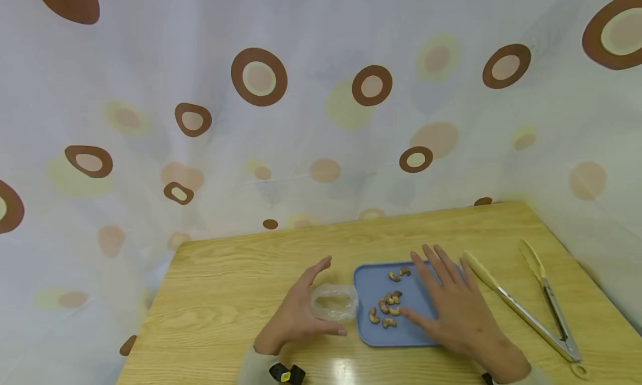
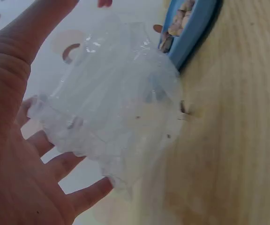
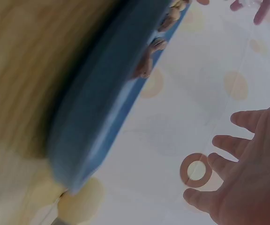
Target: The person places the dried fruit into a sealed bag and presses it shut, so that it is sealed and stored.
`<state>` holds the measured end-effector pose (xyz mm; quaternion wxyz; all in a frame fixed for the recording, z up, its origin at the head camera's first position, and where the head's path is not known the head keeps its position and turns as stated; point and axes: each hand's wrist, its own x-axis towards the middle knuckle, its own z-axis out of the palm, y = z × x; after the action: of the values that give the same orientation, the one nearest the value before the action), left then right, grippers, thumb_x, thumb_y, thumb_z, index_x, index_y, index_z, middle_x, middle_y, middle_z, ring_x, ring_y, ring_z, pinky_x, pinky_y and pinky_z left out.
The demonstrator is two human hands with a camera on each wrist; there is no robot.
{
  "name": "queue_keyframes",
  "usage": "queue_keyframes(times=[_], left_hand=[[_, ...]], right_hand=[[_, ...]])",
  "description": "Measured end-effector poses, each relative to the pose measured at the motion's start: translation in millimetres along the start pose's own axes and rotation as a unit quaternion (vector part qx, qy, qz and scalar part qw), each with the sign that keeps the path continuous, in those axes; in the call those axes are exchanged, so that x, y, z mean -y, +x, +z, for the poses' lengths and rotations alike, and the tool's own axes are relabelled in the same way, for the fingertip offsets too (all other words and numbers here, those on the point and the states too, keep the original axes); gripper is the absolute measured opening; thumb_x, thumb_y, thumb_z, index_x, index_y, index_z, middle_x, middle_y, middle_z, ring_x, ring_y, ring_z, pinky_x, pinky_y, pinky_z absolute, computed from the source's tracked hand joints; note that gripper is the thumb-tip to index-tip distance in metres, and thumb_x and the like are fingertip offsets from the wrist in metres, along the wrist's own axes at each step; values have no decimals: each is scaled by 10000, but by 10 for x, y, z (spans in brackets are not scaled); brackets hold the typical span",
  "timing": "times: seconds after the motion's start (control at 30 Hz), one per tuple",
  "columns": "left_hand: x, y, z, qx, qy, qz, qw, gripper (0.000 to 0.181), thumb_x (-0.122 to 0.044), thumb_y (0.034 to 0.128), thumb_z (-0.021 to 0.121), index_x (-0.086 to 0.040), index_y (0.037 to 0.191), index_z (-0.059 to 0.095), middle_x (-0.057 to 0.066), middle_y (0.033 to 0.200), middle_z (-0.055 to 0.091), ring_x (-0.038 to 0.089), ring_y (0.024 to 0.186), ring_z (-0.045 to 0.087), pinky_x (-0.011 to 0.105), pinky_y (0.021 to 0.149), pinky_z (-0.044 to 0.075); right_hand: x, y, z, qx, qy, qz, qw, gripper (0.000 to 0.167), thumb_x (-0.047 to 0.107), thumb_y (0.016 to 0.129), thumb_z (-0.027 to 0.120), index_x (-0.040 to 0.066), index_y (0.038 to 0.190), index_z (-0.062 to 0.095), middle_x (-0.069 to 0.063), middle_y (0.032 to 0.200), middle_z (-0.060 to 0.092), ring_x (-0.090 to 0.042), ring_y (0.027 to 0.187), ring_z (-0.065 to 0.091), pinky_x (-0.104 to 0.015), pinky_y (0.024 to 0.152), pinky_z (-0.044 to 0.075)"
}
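A clear plastic bag (image 1: 335, 302) with an open mouth stands on the table just left of the blue tray (image 1: 368, 336). My left hand (image 1: 295, 313) is beside the bag, thumb and fingers spread wide around its left side. In the left wrist view the fingers (image 2: 62, 164) lie behind the bag's crinkled edge; I cannot tell how firmly they touch it. Several cashew nuts (image 1: 389, 322), some with brown skin, lie scattered on the tray. My right hand (image 1: 461, 310) is over the tray's right side with its fingers spread, holding nothing, and covers part of the tray.
Metal tongs (image 1: 526, 316) with cream tips lie spread apart on the table to the right of the tray. The wooden table (image 1: 225, 296) meets a patterned curtain (image 1: 321, 123) at the back. Another curtain stretch runs along the right edge.
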<state>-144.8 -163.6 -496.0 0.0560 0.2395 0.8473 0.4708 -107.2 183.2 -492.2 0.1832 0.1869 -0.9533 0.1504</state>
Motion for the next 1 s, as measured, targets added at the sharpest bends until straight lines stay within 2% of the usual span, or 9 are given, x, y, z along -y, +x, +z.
queue_keyframes(times=[0.13,0.27,0.4,0.53,0.67,0.8,0.87,1.0], left_hand=[[99,-41,39,-6,-239,-100,9997,1222,-360,697,1061,-454,1678,338,8,1737,455,239,1595,442,614,1276,382],[177,-48,101,-14,-212,-4,9998,1137,-375,739,1038,-436,1664,380,37,1684,528,225,1553,495,566,1280,394],[223,-24,163,-104,-286,97,9995,1076,-341,740,1040,-302,1647,461,50,1597,614,236,1482,565,489,1266,420],[238,-21,198,-217,-439,-24,9988,987,-312,754,1032,-193,1597,532,33,1529,667,206,1397,616,398,1213,459],[240,-31,207,-328,-552,-107,9979,857,-305,782,1013,-189,1524,601,-5,1475,697,188,1314,655,363,1134,503],[263,-34,224,-443,-626,-128,9970,762,-293,791,1006,-179,1456,650,-37,1403,725,190,1235,681,336,1061,527],[275,-35,234,-496,-649,-129,9966,736,-291,799,1001,-178,1440,659,-46,1386,731,194,1222,683,327,1049,525],[277,-51,247,-583,-762,-137,9953,712,-286,804,997,-207,1429,666,-62,1393,727,206,1227,680,327,1056,520]], right_hand=[[-149,-91,-17,23,-81,168,9998,1031,621,952,761,139,1736,297,-208,1754,352,-371,1692,205,-500,1399,-69],[-313,-188,-31,47,-44,384,9992,985,550,981,764,107,1729,302,-232,1756,336,-385,1697,187,-557,1396,-32],[-478,-251,-63,142,2,623,9980,972,502,995,766,78,1727,288,-260,1760,311,-428,1690,178,-585,1387,-54],[-632,-314,-99,325,5,877,9956,959,497,1032,722,68,1737,235,-302,1760,271,-485,1677,157,-660,1365,-32],[-752,-367,-120,392,8,1094,9932,946,487,1044,708,41,1730,233,-340,1738,272,-535,1647,175,-735,1328,45],[-857,-436,-153,472,101,1247,9910,955,476,1051,698,14,1728,209,-379,1720,262,-574,1630,161,-777,1303,28],[-906,-477,-171,528,156,1301,9900,955,471,1063,681,1,1729,184,-396,1715,247,-587,1626,146,-794,1291,15],[-993,-537,-195,576,181,1381,9886,965,466,1066,670,-31,1723,166,-429,1695,245,-614,1602,168,-843,1226,107]])
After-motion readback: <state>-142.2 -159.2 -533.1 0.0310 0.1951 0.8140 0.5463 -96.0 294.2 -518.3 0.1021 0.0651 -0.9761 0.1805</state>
